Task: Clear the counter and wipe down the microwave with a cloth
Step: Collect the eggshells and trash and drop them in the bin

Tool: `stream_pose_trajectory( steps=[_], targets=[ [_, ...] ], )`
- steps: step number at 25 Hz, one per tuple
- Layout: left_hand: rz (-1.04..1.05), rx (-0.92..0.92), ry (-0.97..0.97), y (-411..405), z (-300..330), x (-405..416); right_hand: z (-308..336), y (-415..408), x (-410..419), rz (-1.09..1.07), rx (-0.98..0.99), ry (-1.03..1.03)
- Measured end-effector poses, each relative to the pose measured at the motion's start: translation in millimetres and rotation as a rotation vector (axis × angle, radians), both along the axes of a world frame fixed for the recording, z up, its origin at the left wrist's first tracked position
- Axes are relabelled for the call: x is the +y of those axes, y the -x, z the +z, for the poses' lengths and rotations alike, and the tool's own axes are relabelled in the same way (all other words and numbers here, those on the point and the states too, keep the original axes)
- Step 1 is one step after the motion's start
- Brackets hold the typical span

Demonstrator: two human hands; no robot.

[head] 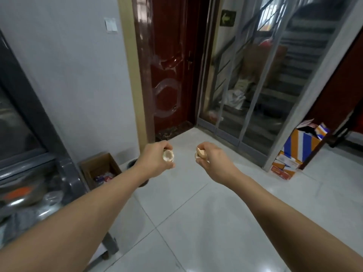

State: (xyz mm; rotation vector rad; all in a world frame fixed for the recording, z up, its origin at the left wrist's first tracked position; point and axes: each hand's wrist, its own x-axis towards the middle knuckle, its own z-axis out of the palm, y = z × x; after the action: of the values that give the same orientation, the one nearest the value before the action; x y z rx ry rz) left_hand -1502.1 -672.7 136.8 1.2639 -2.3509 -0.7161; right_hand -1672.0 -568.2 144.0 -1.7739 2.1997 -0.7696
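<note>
Both my arms reach forward over a white tiled floor. My left hand (155,160) is closed around a pale eggshell half (168,155), its hollow facing me. My right hand (213,159) is closed around another pale eggshell piece (200,153). The two hands are level and about a hand's width apart. A dark round bin (132,163) stands on the floor just behind my left forearm, mostly hidden by it. No microwave, counter or cloth is in view.
An open cardboard box (99,169) with scraps stands against the wall at left, beside a dark glass-fronted cabinet (29,134). A dark red door (169,71) and a clear strip curtain (255,85) are ahead. Stacked coloured cartons (298,146) sit at right.
</note>
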Motion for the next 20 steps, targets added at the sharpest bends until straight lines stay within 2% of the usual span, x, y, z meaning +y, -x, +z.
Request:
stream_pose_trajectory(
  steps=[10, 20],
  targets=[
    [0.158, -0.034, -0.030, 93.9, -6.1, -91.5, -16.0, 114.0, -133.2, 0.166, 0.020, -0.016],
    [0.261, -0.012, -0.071, 182.4, -20.4, -275.4, -27.5, 205.2, -334.9, 0.295, 0.051, -0.028]
  ],
)
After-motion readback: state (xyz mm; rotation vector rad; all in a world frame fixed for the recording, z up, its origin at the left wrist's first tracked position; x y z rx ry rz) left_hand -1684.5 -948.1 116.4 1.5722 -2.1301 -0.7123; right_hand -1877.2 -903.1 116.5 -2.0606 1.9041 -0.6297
